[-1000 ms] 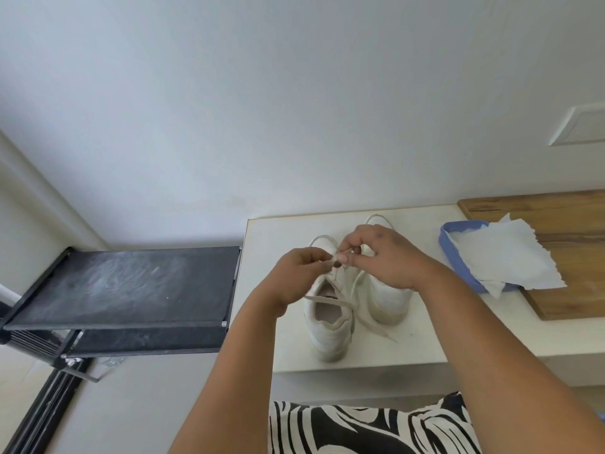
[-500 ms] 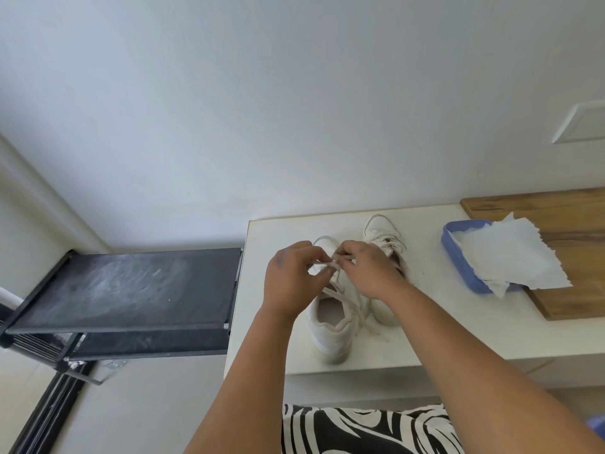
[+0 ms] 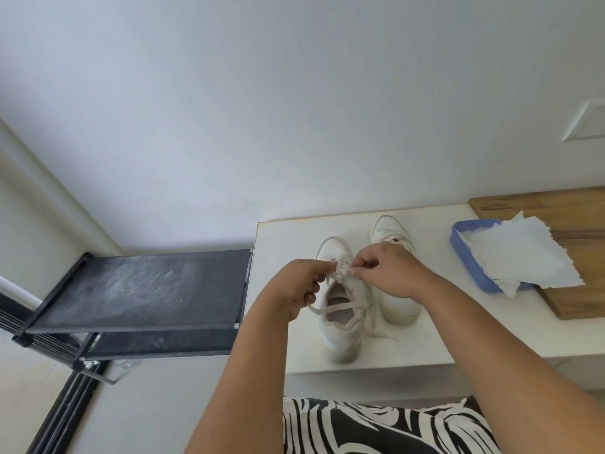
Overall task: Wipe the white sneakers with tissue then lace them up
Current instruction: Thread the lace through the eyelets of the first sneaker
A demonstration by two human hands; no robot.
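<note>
Both forearms bare, no sleeves in view up to frame edge. No watch, bracelet or rings visible on left hand [image 3: 296, 287] or right hand [image 3: 389, 270]. Nails short, look unpainted, hard to tell at this size. Only clothing showing: black-and-white garment [image 3: 376, 427] at bottom of frame, bold swirly zebra-ish print, white curving stripes on black. Cut of garment not readable.

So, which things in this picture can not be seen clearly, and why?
- Lace at the eyelets, head view: the fingers of the left hand and the right hand cover it, so the threading is unclear.
- Right sneaker: the right hand hides its middle.
- Wooden board: cut off by the right edge.
- Blue tray: tissue covers its inside.
</note>
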